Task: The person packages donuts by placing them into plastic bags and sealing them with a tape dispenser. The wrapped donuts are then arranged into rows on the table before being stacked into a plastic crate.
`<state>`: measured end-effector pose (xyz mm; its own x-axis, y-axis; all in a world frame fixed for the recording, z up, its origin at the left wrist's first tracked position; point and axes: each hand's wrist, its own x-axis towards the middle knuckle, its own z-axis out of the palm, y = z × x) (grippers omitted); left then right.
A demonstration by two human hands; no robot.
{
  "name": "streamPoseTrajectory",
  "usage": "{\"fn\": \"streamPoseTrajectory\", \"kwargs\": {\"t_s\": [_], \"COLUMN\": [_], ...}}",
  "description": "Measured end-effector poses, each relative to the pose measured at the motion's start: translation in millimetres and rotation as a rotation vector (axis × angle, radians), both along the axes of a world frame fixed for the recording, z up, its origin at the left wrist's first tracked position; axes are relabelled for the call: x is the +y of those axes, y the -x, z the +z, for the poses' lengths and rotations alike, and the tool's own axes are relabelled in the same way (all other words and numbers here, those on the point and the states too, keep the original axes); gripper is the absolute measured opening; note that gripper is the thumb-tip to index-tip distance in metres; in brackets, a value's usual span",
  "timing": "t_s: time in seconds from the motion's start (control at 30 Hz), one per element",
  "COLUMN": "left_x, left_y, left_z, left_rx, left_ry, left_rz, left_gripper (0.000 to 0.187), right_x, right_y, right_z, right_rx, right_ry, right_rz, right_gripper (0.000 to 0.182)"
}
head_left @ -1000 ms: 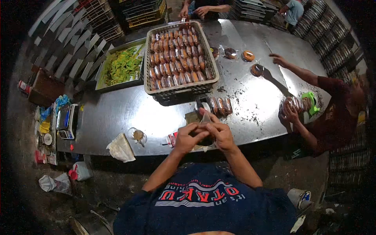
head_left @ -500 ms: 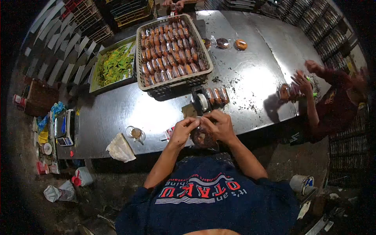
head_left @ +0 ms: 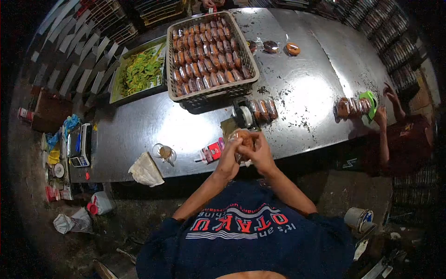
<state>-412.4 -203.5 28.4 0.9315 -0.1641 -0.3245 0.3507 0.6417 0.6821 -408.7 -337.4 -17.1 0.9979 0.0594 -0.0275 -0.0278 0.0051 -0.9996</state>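
Together, the left hand point(head_left: 229, 158) and right hand point(head_left: 260, 156) are closing their grip on a bagged pastry point(head_left: 242, 138), holding it just above the near edge of the tabletop point(head_left: 297, 93). Beside them a tape roll point(head_left: 245, 116) and a row of packed pastries point(head_left: 264, 110) are lying, and a full basket point(head_left: 209, 51) is standing behind. Probably the thin bag could slip or tear if the fingers are squeezing too hard, and the pastry could be falling past the edge.
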Motion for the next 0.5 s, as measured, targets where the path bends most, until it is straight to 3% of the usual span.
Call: {"fn": "streamPoseTrajectory", "kwargs": {"t_s": [0.07, 0.13, 0.23, 0.33, 0.47, 0.5], "left_x": [10.0, 11.9, 16.5, 21.8, 34.7, 35.6], "left_y": [-4.2, -6.3, -10.9, -17.1, -19.0, -21.0], "left_z": [-11.0, -14.6, -20.9, -20.6, -7.6, -7.6], "left_rx": [0.115, 0.166, 0.107, 0.085, 0.048, 0.035], "left_ry": [0.278, 0.194, 0.132, 0.168, 0.057, 0.051], "left_rz": [-0.123, -0.091, -0.083, -0.028, -0.108, -0.143], "left_gripper": [0.035, 0.033, 0.032, 0.036, 0.044, 0.045], "right_x": [-16.0, -31.3, -47.1, -43.9, -67.6, -69.8], "right_y": [-30.4, -60.2, -80.1, -57.8, -33.2, -32.8], "right_z": [-9.7, -30.1, -57.8, -41.3, -31.4, -28.1], "right_rx": [0.063, 0.156, 0.38, -0.039, -0.032, 0.124], "right_ry": [0.181, 0.318, 0.331, 0.407, 0.576, 0.703], "right_rz": [-0.107, -0.242, 0.054, -0.053, 0.148, 0.079], "right_gripper": [0.048, 0.042, 0.04, 0.036, 0.039, 0.042]}}
